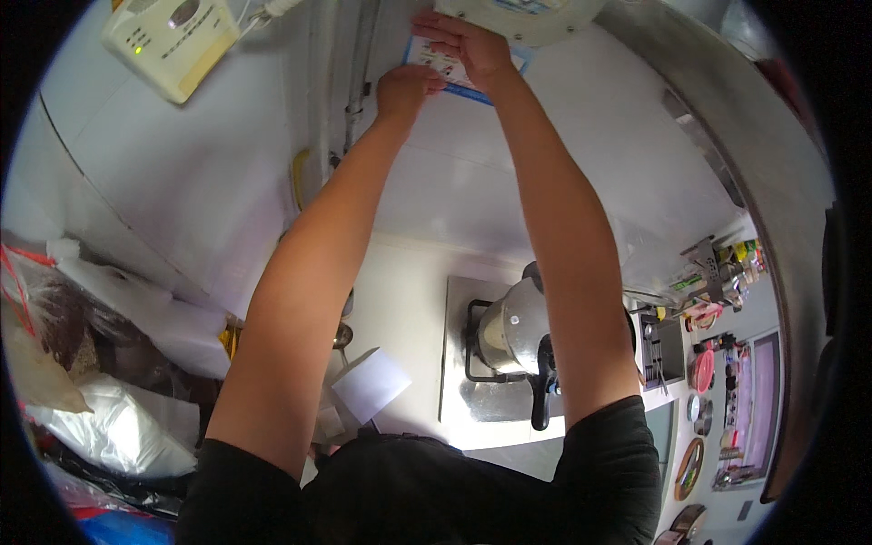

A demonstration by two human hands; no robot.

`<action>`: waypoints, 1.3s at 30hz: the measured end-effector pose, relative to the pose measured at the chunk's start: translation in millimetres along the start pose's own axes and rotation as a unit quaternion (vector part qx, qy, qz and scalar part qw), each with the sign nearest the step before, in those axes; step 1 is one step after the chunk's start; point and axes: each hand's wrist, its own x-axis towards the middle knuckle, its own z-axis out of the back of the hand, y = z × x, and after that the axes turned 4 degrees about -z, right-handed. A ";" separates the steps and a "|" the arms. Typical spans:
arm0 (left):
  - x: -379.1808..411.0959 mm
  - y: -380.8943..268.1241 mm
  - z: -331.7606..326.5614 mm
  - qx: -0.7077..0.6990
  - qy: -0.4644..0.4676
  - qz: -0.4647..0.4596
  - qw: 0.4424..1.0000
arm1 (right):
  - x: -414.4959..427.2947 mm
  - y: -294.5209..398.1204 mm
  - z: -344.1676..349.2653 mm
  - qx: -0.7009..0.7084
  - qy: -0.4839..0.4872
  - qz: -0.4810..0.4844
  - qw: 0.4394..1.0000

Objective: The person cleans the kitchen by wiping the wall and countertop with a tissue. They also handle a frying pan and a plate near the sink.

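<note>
Both my arms reach up to the wall above the stove. My left hand (407,92) has its fingertips at the lower left part of a blue-bordered printed sheet (470,93). My right hand (473,51) lies over the upper middle of the sheet, fingers pointing left and nearly straight. The sheet appears to lie against the wall beside pale vertical pipes. Whether either hand grips it cannot be told. Below, a metal pressure cooker (514,327) with a black handle stands on the gas stove (460,402), partly behind my right forearm.
A white box-like device (170,48) with a green light is at the upper left. A round pale fitting (524,17) is above the sheet. Plastic bags (122,426) are piled at left. A white paper (372,385) lies on the counter, and a sink (671,354) is at right.
</note>
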 end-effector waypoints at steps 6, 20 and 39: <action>-9.0 -15.9 -16.9 0.053 0.022 0.025 0.998 | -13.3 2.4 28.7 0.056 -0.036 0.011 0.998; 3.9 3.0 -7.2 0.173 0.083 -0.016 0.981 | -65.7 1.1 70.0 -0.233 -0.050 -0.088 0.967; -88.1 -6.5 27.8 0.078 0.038 0.154 0.984 | -213.3 -110.5 -19.1 -0.019 -0.306 -0.097 0.947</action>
